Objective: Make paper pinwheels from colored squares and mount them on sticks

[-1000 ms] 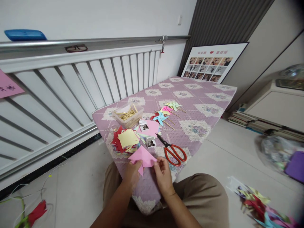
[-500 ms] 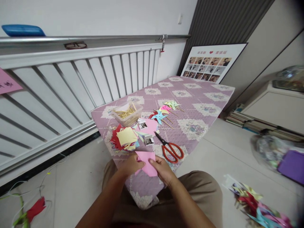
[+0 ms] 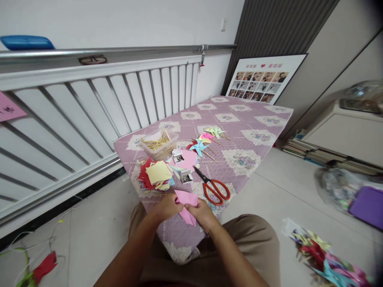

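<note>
The pink paper (image 3: 186,203) is pinched by the left hand (image 3: 166,207) and the right hand (image 3: 203,213), both grips closed on it, just over the near edge of the tabletop (image 3: 227,131). Since a second ago it has been gathered from a broad spread into a narrower fold, so the folding is judged further along. The red scissors (image 3: 214,187) lie untouched nearby.

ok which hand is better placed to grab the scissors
Right, probably. The right hand pinches the pink paper just below the red scissors, whose handles point toward it. The left hand holds the paper's other side, farther off, nearer the paper stack.
</note>
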### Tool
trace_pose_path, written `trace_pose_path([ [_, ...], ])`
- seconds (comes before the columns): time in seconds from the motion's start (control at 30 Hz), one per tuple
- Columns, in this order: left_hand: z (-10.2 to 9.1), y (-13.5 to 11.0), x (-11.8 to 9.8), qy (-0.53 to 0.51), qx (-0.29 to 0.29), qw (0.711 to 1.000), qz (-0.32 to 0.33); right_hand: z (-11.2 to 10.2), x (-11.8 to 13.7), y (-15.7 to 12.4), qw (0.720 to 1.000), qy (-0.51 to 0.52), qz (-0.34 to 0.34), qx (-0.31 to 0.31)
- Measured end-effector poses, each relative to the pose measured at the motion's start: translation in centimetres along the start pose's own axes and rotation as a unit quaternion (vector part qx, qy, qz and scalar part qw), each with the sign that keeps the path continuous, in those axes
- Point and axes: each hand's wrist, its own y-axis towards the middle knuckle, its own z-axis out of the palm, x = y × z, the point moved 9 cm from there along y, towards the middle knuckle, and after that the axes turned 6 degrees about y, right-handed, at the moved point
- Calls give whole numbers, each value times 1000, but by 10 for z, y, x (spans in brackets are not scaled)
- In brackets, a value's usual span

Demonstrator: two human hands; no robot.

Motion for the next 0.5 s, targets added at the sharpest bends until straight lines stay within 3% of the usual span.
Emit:
trace_pose_path([
  [0.13, 6, 2, -2, -23, 20, 999, 40, -4, -1, 0, 999, 36, -4, -27],
  [0.2, 9, 3, 8, -128, 17, 991, 18, -6, -1, 0, 996, 72, -10, -46],
  [0.3, 24, 2, 29, -302, 16, 952, -40, -9, -2, 0, 988, 131, -21, -76],
  [0.5, 53, -9, 35, -367, 18, 928, -56, -13, -1, -1, 971, 209, -37, -106],
])
